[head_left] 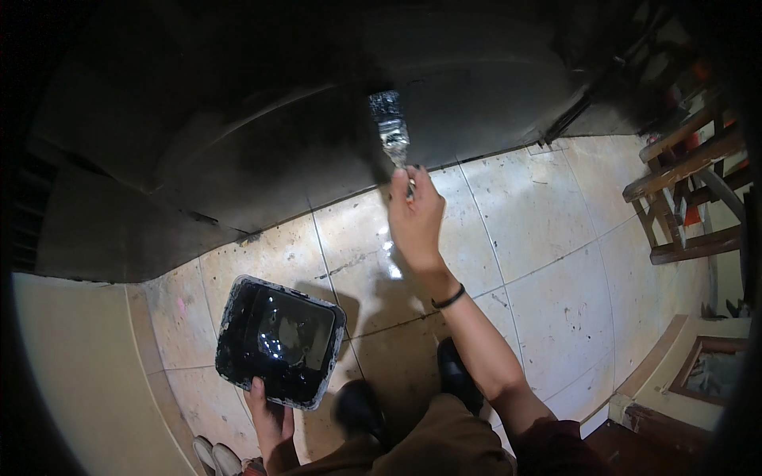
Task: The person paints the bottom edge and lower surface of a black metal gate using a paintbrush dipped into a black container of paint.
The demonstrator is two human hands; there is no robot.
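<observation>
My right hand (417,213) is closed round the handle of a paintbrush (390,127), whose bristles and metal band are coated in wet black paint. The bristle end points away from me and meets or nearly meets a dark panel (294,143), black and partly glossy, that rises from the floor. At the lower left, my left hand (271,420) grips the near edge of a square paint tub (337,349), thumb over the rim and other fingers hidden beneath. Shiny black paint (278,341) lies inside the tub, and its rim is smeared.
Paint-spotted pale tiles (548,293) cover the floor. Wooden furniture (690,190) stands at the right, near a framed picture (706,369). A cream wall (71,357) borders the left, with a pair of light shoes (216,456) at its foot. My dark shoes (361,408) are below me.
</observation>
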